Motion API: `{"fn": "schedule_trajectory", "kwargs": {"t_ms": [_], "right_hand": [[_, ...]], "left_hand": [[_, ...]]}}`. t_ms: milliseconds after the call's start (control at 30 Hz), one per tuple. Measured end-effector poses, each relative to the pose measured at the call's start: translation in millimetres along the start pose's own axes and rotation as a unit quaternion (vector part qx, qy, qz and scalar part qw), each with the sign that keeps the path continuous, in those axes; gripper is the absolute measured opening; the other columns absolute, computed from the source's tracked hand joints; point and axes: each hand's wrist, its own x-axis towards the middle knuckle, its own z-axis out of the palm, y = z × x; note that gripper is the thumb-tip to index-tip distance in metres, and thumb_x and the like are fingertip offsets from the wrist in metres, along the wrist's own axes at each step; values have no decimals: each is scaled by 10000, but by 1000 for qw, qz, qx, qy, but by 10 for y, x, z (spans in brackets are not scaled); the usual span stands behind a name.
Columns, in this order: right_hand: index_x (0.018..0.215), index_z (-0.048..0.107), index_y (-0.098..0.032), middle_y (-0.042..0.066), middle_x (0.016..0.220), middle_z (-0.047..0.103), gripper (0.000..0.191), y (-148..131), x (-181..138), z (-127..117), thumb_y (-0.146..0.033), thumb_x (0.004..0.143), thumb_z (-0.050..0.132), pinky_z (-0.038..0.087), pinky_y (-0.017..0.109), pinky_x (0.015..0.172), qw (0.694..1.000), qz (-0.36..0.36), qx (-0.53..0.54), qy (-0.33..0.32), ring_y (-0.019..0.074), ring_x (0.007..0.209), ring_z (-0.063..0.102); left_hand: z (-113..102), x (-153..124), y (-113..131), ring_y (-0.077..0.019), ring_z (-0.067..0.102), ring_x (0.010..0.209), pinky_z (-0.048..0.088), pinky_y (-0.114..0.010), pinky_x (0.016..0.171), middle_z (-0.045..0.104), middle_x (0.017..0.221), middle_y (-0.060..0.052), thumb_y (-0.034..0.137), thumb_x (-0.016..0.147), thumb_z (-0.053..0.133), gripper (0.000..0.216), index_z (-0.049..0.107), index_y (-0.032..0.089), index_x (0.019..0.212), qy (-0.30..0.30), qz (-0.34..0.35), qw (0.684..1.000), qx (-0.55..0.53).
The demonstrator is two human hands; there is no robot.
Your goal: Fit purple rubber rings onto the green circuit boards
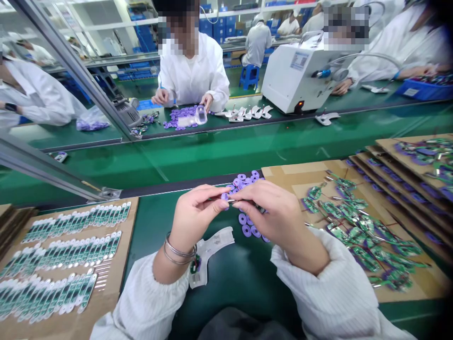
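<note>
My left hand (198,208) is closed in a pinch on a small purple ring (224,196). Opposite it, my right hand (274,208) pinches a small silvery metal piece (231,200) that meets the ring; its far end is hidden by my fingers. Behind and below my fingertips lie several loose purple rings (247,230) on the green bench. A white Y-shaped plastic shell (208,252) lies beneath my left wrist, with a small green circuit board (195,264) at its left edge, partly covered by my sleeve.
On the left, a cardboard sheet (127,226) bears rows of white-and-green strips. Circuit boards with wires cover cardboard (283,177) at right, beside stacked cardboard trays (385,182). Across the green divider, a co-worker (193,71) handles purple rings near a white machine (292,75).
</note>
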Motion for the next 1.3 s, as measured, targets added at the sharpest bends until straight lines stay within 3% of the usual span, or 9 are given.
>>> {"fn": "schedule_trajectory", "kwargs": {"t_ms": [167,333,400,533,633,767,933,1100,1300], "right_hand": [[876,662,-182,49,832,720,119,-46,-28,137,-160,923,555,485,326,729,999,4,-52,15,189,775,631],[877,660,-191,36,834,714,73,-27,12,169,-166,894,594,507,291,677,997,39,62,20,163,738,631],[865,671,-200,22,816,709,44,10,18,95,-197,871,628,496,256,584,987,93,129,27,138,662,615],[878,690,-199,31,826,706,79,111,-14,-166,-260,828,695,545,271,607,946,197,214,143,152,690,649],[888,700,-211,32,831,707,109,158,-42,-333,-262,800,739,574,284,637,924,224,225,215,159,703,667],[889,706,-225,30,826,706,111,144,-42,-394,-268,796,749,585,293,622,922,225,217,227,164,688,667],[868,712,-233,20,816,701,90,92,-52,-401,-250,790,752,577,280,621,929,219,211,211,158,696,657],[873,704,-230,11,832,696,83,11,-115,-572,-209,803,741,542,252,618,933,210,268,113,142,705,639],[841,696,-206,-14,756,686,20,-258,-88,-509,-203,856,683,453,200,539,907,77,337,-240,97,629,586]], "left_hand": [[18,-40,-5,-113,647,624,571,-216,603,709,773,-31,272,752,773,166,781,210,906,15,-11,1000,-1],[-33,-3,43,-164,672,752,586,-279,693,714,901,-75,375,781,738,285,750,184,993,-12,-19,999,-28],[-174,-4,52,-213,666,932,576,-347,814,676,1121,-110,479,831,651,443,666,204,1178,-16,-13,999,-46],[-649,-292,-52,-224,625,1015,533,-376,867,608,1185,-126,460,944,408,443,564,183,1253,148,-32,988,40],[-888,-791,-198,-207,618,898,539,-372,799,592,1088,-98,346,877,496,444,479,179,1288,100,-153,959,218],[-701,-1439,-331,-287,629,930,534,-479,832,605,1082,-121,454,805,596,681,373,148,1371,-82,-261,863,425],[-255,-1635,-482,-374,589,1088,498,-519,913,588,1160,-216,474,844,567,667,377,90,1354,-61,-144,819,552],[-415,-1319,-530,-303,643,942,539,-465,839,592,1049,-173,300,882,478,498,429,77,1326,-62,-153,845,508],[-441,-695,-160,-149,636,602,566,-324,597,581,1136,-128,303,853,540,594,388,165,1411,-64,-197,933,293]]}}
